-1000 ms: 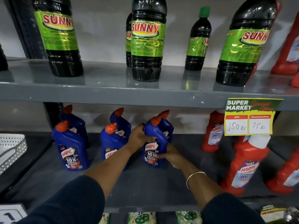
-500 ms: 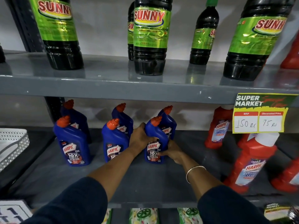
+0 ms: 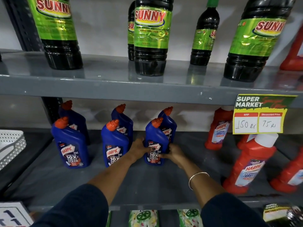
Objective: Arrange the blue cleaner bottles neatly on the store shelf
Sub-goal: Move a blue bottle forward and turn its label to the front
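**Supervisor:** Report hand status.

**Operator:** I read the left hand (image 3: 139, 147) pressed against the left side of the front right blue bottle (image 3: 155, 141), fingers curled round it. The right hand (image 3: 174, 153) grips the lower right side, fingertips (image 3: 161, 156) lying on the label. Both hands are closed on that one bottle.

**Supervisor:** Bottle position?

**Operator:** Upright on the middle shelf (image 3: 164, 182), just in front of a second blue bottle (image 3: 168, 123). To its left I count two more pairs: a middle pair (image 3: 114, 145) and a left pair (image 3: 70, 145), each one behind the other. All six stand upright.

**Supervisor:** Surroundings?

**Operator:** Red bottles (image 3: 250, 163) to the right, well apart. Price tag (image 3: 260, 115) on the upper shelf edge.
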`<state>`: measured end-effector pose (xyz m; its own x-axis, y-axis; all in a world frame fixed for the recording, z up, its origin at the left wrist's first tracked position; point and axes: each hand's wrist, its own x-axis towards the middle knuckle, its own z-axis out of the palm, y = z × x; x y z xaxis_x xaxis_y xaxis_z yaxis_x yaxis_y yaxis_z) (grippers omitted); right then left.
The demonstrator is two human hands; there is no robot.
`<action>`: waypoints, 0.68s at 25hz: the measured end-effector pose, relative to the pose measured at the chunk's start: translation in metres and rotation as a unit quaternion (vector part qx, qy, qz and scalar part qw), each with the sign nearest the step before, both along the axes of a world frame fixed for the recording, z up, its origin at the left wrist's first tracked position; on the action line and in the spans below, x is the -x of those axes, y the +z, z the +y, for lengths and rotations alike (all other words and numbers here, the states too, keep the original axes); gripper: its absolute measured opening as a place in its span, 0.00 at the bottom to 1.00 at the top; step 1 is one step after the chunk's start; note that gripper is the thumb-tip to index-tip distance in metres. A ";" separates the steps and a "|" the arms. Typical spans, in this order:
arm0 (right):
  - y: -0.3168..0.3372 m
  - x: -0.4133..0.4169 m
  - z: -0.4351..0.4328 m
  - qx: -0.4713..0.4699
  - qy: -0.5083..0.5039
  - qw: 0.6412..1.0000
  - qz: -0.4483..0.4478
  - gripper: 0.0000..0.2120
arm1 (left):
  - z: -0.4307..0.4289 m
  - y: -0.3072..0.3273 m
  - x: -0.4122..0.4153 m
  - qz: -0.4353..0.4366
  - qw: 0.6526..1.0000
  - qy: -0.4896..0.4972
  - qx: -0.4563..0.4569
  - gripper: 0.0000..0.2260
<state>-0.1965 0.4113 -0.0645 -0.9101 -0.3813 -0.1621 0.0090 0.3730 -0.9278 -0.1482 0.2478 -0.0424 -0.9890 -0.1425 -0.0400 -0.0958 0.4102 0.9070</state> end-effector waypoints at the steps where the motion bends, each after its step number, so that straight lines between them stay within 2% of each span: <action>1: -0.002 -0.001 -0.001 -0.006 -0.005 1.000 0.008 0.29 | 0.000 -0.003 0.000 -0.002 1.000 0.010 0.005 0.19; 12: -0.005 -0.033 0.012 0.002 -0.017 1.000 0.000 0.26 | 0.008 -0.007 -0.027 0.004 0.995 0.028 0.092 0.10; 17: -0.003 -0.058 0.024 -0.019 -0.008 1.000 -0.005 0.24 | 0.014 -0.004 -0.053 0.010 0.993 0.006 0.115 0.10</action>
